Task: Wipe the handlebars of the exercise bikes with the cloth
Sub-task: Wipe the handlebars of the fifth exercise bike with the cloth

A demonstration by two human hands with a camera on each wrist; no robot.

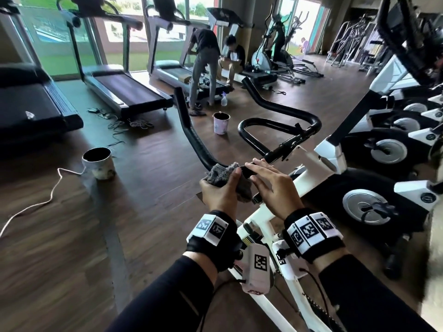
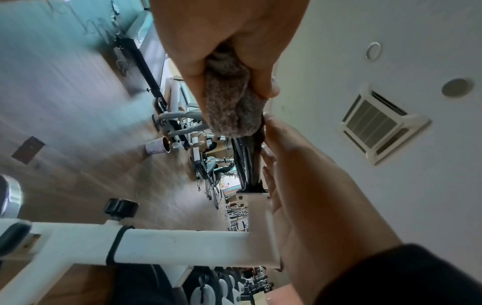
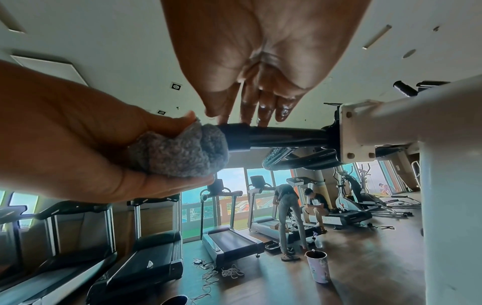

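Note:
A white exercise bike [image 1: 259,216] carries black handlebars [image 1: 191,130] that curve up to the left and loop at the middle. My left hand [image 1: 221,188] grips a grey fluffy cloth [image 1: 221,174] wrapped round the bar where the left arm meets the centre. The cloth [image 3: 182,154] covers the bar's end in the right wrist view, and the cloth [image 2: 229,111] bulges from my fist in the left wrist view. My right hand [image 1: 268,180] lies with straight fingers [image 3: 263,111] on the black bar [image 3: 281,137] just right of the cloth.
More white bikes [image 1: 383,149] stand close on the right. Treadmills [image 1: 124,89] line the windows at the left and back. Two persons [image 1: 203,68] are at a far treadmill. A bucket [image 1: 99,162], a cup [image 1: 220,123], a spray bottle [image 1: 224,98] and loose cables [image 1: 48,197] lie on the wooden floor.

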